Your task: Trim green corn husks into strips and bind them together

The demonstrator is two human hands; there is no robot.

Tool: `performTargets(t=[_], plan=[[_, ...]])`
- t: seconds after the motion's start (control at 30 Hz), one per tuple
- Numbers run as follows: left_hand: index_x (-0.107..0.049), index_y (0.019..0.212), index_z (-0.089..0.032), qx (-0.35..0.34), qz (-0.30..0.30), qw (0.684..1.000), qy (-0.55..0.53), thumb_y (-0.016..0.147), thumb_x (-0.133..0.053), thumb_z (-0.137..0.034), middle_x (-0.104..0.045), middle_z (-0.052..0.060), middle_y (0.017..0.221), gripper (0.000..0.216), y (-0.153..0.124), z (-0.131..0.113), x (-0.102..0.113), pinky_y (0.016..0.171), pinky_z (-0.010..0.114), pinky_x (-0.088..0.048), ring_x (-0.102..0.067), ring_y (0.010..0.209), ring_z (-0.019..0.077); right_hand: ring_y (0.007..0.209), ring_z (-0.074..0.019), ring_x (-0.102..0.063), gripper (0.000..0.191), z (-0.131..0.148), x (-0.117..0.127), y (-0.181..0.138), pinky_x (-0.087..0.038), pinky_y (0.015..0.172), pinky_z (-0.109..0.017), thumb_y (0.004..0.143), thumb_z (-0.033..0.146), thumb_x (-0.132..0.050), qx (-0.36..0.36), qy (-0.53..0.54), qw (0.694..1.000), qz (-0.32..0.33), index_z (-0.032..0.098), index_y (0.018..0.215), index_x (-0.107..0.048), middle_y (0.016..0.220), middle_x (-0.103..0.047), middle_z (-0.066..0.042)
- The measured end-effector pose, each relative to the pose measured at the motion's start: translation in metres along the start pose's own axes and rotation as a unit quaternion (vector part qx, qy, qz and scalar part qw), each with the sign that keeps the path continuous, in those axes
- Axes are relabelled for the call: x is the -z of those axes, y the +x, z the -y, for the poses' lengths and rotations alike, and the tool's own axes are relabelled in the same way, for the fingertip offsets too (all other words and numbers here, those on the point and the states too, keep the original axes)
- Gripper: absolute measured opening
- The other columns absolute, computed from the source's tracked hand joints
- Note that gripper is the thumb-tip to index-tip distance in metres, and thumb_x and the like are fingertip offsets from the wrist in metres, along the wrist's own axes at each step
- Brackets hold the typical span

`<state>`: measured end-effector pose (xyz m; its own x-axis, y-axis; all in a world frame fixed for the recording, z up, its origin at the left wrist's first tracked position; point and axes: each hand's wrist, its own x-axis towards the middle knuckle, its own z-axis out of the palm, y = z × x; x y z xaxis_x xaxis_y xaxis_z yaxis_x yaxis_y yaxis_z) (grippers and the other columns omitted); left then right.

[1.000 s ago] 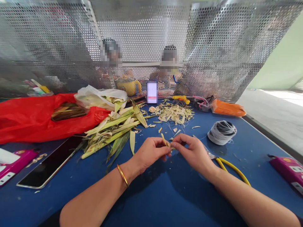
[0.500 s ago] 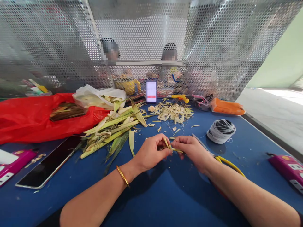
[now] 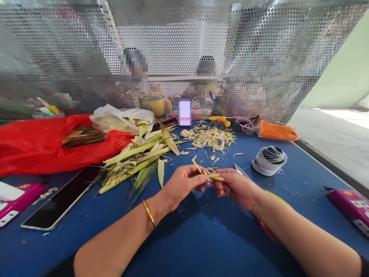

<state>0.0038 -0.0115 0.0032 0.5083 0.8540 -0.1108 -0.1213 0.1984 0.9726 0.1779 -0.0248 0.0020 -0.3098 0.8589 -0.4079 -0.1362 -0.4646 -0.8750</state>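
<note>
Near the middle of the table, my left hand (image 3: 183, 184) pinches a small bundle of folded corn husk strips (image 3: 215, 176) between thumb and fingers. One strip end sticks up and to the left above the knuckles, while other ends point right. My right hand (image 3: 234, 185) is closed at the right-hand ends of the same strips; its fingertips are partly hidden. Beneath the right forearm lies a pair of scissors (image 3: 241, 171), mostly covered, with yellow and red handle parts peeking out.
Loose corn husks (image 3: 138, 161) pile up on the left by a red bag (image 3: 57, 154) and a dark phone (image 3: 62, 200). Husk scraps (image 3: 213, 136) lie behind my hands. White string (image 3: 269, 161) stands right, before an orange packet (image 3: 276, 131). A perforated metal screen (image 3: 173, 42) closes the back.
Both hands have turned slightly, and a husk strip now sticks out farther to the upper left. My right forearm covers more of the yellow handle, and more red handle shows.
</note>
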Motion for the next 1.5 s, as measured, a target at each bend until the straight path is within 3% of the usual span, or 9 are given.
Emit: performTargets(t=[0.1, 0.2, 0.4, 0.6, 0.77, 0.83, 1.0, 1.17, 1.5], plan=[[-0.066, 0.086, -0.014, 0.062, -0.011, 0.992, -0.11, 0.079, -0.067, -0.021, -0.064, 0.001, 0.069, 0.01, 0.001, 0.001, 0.003, 0.058, 0.019, -0.047, -0.057, 0.056, 0.0079, 0.047, -0.0072, -0.044, 0.025, 0.0, -0.003, -0.001, -0.037, 0.051, -0.021, 0.071, 0.038, -0.07, 0.081, -0.067, 0.994, -0.037, 0.016, 0.063, -0.06, 0.049, -0.051, 0.005], [-0.067, 0.088, -0.014, 0.111, -0.029, 0.975, -0.19, 0.08, -0.064, -0.016, -0.065, 0.003, 0.074, 0.01, 0.002, 0.002, 0.006, 0.059, 0.022, -0.052, -0.061, 0.061, 0.0103, 0.051, -0.0093, -0.045, 0.03, -0.001, -0.005, 0.0, -0.037, 0.054, -0.024, 0.078, 0.041, -0.063, 0.187, -0.186, 0.96, -0.097, 0.018, 0.06, -0.055, 0.05, -0.052, 0.004], [-0.07, 0.089, -0.01, 0.126, -0.031, 0.958, -0.257, 0.085, -0.058, -0.013, -0.069, 0.009, 0.093, 0.013, 0.003, 0.001, 0.005, 0.076, 0.03, -0.056, -0.066, 0.084, 0.016, 0.067, -0.0137, -0.054, 0.018, -0.004, -0.001, 0.002, -0.041, 0.064, -0.027, 0.079, 0.034, -0.062, 0.283, -0.243, 0.919, -0.126, 0.018, 0.087, -0.065, 0.075, -0.064, 0.0], [-0.07, 0.089, -0.012, 0.134, -0.01, 0.95, -0.283, 0.084, -0.058, -0.013, -0.07, 0.008, 0.092, 0.012, 0.003, 0.002, 0.004, 0.084, 0.039, -0.055, -0.066, 0.079, 0.0157, 0.069, -0.0154, -0.057, 0.025, -0.012, -0.006, 0.004, -0.045, 0.064, -0.028, 0.074, 0.032, -0.067, 0.228, -0.208, 0.949, -0.07, 0.018, 0.094, -0.066, 0.077, -0.064, 0.0], [-0.07, 0.086, -0.012, 0.142, 0.04, 0.948, -0.281, 0.082, -0.062, -0.014, -0.071, 0.007, 0.086, 0.01, 0.002, 0.007, 0.001, 0.086, 0.039, -0.053, -0.066, 0.077, 0.0158, 0.075, -0.0154, -0.056, 0.012, -0.019, -0.008, 0.004, -0.044, 0.069, -0.027, 0.079, 0.025, -0.062, 0.279, -0.312, 0.904, -0.085, 0.02, 0.068, -0.064, 0.075, -0.059, 0.0], [-0.07, 0.085, -0.012, 0.142, 0.031, 0.95, -0.276, 0.082, -0.062, -0.014, -0.07, 0.007, 0.085, 0.009, 0.002, 0.008, 0.001, 0.086, 0.037, -0.053, -0.065, 0.076, 0.0143, 0.074, -0.015, -0.056, 0.018, -0.017, -0.007, 0.002, -0.043, 0.069, -0.026, 0.081, 0.025, -0.06, 0.288, -0.328, 0.895, -0.096, 0.02, 0.063, -0.061, 0.073, -0.058, 0.0], [-0.07, 0.091, -0.013, 0.154, -0.035, 0.958, -0.238, 0.079, -0.067, -0.017, -0.07, 0.007, 0.087, 0.013, 0.005, 0.009, 0.003, 0.081, 0.032, -0.054, -0.065, 0.082, 0.0161, 0.061, -0.0139, -0.059, 0.019, -0.002, -0.006, -0.002, -0.046, 0.061, -0.027, 0.082, 0.035, -0.058, 0.221, -0.241, 0.94, -0.096, 0.019, 0.072, -0.058, 0.067, -0.063, 0.001], [-0.068, 0.083, -0.014, 0.134, -0.084, 0.977, -0.143, 0.073, -0.071, -0.021, -0.068, 0.003, 0.077, 0.012, 0.004, 0.007, 0.001, 0.061, 0.023, -0.05, -0.061, 0.062, 0.0104, 0.055, -0.0126, -0.062, 0.023, 0.002, -0.009, -0.003, -0.047, 0.057, -0.027, 0.076, 0.04, -0.063, 0.171, -0.156, 0.968, -0.097, 0.019, 0.072, -0.054, 0.068, -0.065, 0.002], [-0.068, 0.08, -0.014, 0.111, -0.11, 0.986, -0.06, 0.069, -0.074, -0.028, -0.067, 0.001, 0.069, 0.019, 0.003, 0.007, -0.003, 0.056, 0.02, -0.043, -0.055, 0.053, 0.0071, 0.054, -0.011, -0.06, 0.032, 0.0, -0.008, -0.003, -0.046, 0.051, -0.023, 0.073, 0.047, -0.068, 0.161, -0.12, 0.975, -0.094, 0.019, 0.084, -0.058, 0.064, -0.06, 0.004]])
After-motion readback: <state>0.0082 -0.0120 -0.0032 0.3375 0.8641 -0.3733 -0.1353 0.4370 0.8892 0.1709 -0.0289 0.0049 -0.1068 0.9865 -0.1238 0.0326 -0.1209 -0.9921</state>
